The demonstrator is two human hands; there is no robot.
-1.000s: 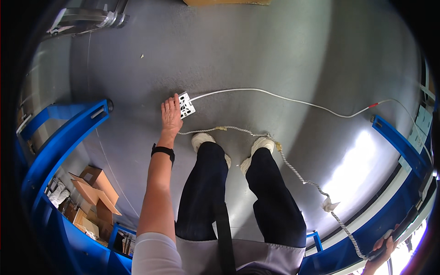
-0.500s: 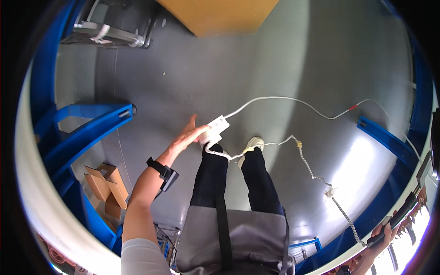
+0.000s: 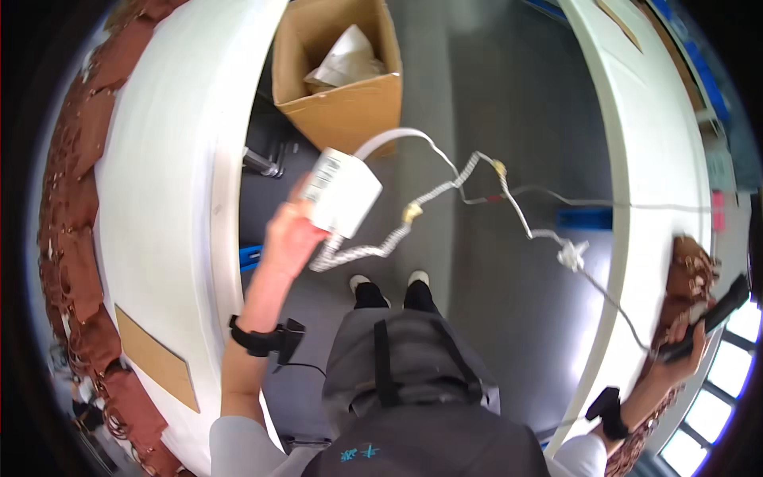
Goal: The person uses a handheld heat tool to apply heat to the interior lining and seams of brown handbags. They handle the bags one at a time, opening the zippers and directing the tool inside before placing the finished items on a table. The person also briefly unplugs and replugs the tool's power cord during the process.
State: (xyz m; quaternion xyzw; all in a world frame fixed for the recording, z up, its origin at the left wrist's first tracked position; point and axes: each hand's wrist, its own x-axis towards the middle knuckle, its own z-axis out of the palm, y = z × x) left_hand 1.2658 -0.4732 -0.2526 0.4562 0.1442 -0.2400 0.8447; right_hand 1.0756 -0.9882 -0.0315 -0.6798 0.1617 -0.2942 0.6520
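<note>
My left hand is closed around a white box-shaped power unit, raised above the floor. From its lower end runs a white braided cord, kinked and knotted, with yellowish tape in places. A thinner white cable leaves the box's upper end and stretches to the right, with a red patch on it. At far right my right hand grips a black elongated hand tool, and the braided cord leads to its lower end. The tool's exact kind cannot be made out.
White worktables flank me on both sides, the left one edged with brown leather pieces. A brown cardboard sheet lies on the left table. Ahead stands an open cardboard carton with white wrapping inside. Brown pieces lie on the right table.
The view has lifted from the floor to the aisle between tables. My left hand has come up with the power unit. The right hand still grips the black tool, now higher in view.
</note>
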